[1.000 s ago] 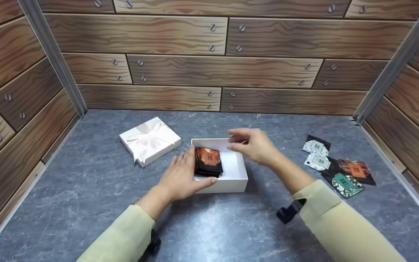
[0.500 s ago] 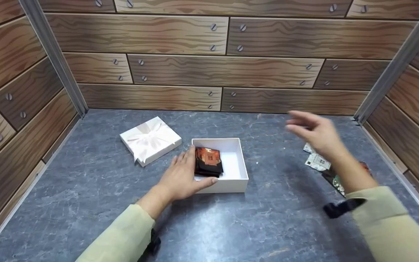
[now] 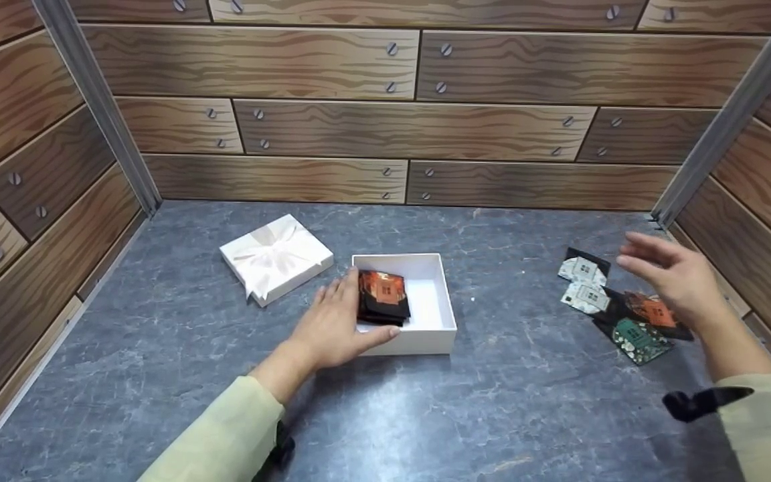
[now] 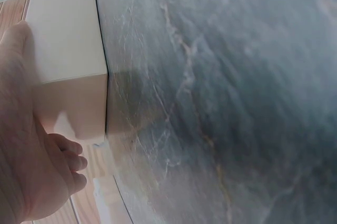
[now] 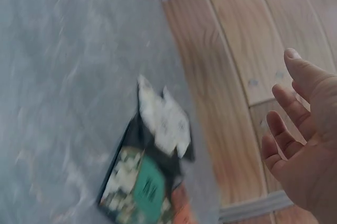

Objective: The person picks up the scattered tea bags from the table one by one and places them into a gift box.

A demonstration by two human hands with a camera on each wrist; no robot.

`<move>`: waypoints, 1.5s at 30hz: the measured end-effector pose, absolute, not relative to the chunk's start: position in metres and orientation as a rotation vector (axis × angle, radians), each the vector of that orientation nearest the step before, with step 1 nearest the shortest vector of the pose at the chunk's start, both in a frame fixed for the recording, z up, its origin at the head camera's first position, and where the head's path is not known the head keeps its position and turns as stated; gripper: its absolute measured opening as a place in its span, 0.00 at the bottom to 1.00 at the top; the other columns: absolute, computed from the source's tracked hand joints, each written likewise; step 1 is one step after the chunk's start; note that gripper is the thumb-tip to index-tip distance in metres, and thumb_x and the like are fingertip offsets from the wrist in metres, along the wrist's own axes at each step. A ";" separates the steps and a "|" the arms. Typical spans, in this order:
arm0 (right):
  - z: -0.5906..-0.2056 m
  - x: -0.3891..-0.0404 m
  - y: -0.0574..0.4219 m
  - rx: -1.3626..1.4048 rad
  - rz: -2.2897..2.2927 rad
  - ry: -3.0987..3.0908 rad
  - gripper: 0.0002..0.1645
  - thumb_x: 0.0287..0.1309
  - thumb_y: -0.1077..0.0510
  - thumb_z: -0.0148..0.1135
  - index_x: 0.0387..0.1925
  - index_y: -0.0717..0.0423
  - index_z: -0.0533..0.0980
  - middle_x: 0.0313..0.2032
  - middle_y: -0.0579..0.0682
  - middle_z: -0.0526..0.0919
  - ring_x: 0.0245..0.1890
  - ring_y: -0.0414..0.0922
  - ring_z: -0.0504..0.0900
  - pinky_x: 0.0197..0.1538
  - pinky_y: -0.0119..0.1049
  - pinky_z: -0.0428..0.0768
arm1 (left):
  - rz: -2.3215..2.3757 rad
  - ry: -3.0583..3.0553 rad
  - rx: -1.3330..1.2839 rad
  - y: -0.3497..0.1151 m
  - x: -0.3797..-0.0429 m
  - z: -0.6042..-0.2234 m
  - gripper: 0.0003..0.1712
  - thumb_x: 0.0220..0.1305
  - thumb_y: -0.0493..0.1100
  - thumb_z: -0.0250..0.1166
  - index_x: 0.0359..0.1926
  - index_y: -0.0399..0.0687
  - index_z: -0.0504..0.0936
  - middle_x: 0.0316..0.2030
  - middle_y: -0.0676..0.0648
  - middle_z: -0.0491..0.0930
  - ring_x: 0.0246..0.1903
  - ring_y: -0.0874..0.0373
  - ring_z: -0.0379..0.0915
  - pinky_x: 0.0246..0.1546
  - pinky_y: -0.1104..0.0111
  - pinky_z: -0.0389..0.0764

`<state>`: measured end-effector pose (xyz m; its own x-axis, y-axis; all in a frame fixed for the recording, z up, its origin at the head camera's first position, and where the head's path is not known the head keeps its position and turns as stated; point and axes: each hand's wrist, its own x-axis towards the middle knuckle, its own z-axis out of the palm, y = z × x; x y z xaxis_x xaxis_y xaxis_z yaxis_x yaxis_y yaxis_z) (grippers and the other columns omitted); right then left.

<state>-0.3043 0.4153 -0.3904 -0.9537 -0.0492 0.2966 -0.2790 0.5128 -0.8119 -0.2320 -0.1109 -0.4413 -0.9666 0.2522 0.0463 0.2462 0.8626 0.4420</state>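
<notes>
My left hand (image 3: 334,328) rests against the left side of an open white box (image 3: 434,340). Its thumb lies along the front wall, as the left wrist view also shows. Inside the box's left half sits a stack of flat black packets (image 3: 383,296), the top one with an orange print. On the right, my right hand (image 3: 680,281) hovers with nothing in its loosely bent fingers. Near it lie a green-printed packet (image 3: 640,340), an orange-printed packet (image 3: 653,311) and white-printed packets (image 3: 585,296). The right wrist view shows the green-printed packet (image 5: 150,190) blurred.
A white lid (image 3: 278,258) with a pale ribbon bow lies on the grey marbled table (image 3: 512,415), left of and behind the box. Wood-patterned walls (image 3: 332,127) enclose the back and both sides.
My right hand has moved from above the box to the right, over to the loose packets. The left hand, the box and the stack in it have stayed in place.
</notes>
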 end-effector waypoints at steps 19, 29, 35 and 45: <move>-0.448 -0.315 0.430 0.233 1.233 -2.771 0.38 0.67 0.53 0.75 0.69 0.70 0.74 0.60 0.66 0.84 0.46 0.23 0.79 0.47 0.15 0.76 | 0.716 3.029 0.414 -0.111 -0.233 -0.442 0.75 0.61 0.84 0.59 0.84 0.32 0.42 0.80 0.30 0.55 0.80 0.35 0.50 0.81 0.45 0.46; -0.455 -0.317 0.426 0.300 1.215 -2.799 0.42 0.66 0.57 0.75 0.72 0.72 0.68 0.62 0.74 0.79 0.50 0.30 0.82 0.49 0.14 0.74 | 0.694 3.032 0.410 -0.111 -0.232 -0.443 0.77 0.59 0.88 0.55 0.84 0.34 0.41 0.80 0.31 0.55 0.80 0.35 0.50 0.81 0.46 0.46; -0.456 -0.317 0.422 0.316 0.988 -2.909 0.47 0.63 0.52 0.78 0.75 0.68 0.66 0.64 0.71 0.79 0.65 0.65 0.76 0.63 0.33 0.71 | 0.693 3.022 0.408 -0.111 -0.232 -0.443 0.76 0.60 0.87 0.56 0.84 0.34 0.41 0.80 0.30 0.56 0.79 0.35 0.51 0.81 0.45 0.47; -0.453 -0.319 0.421 0.319 0.814 -2.970 0.51 0.61 0.47 0.79 0.76 0.66 0.66 0.65 0.73 0.76 0.70 0.76 0.66 0.67 0.73 0.63 | 0.705 3.024 0.405 -0.111 -0.233 -0.443 0.76 0.60 0.86 0.57 0.84 0.34 0.41 0.80 0.31 0.55 0.80 0.36 0.51 0.81 0.46 0.46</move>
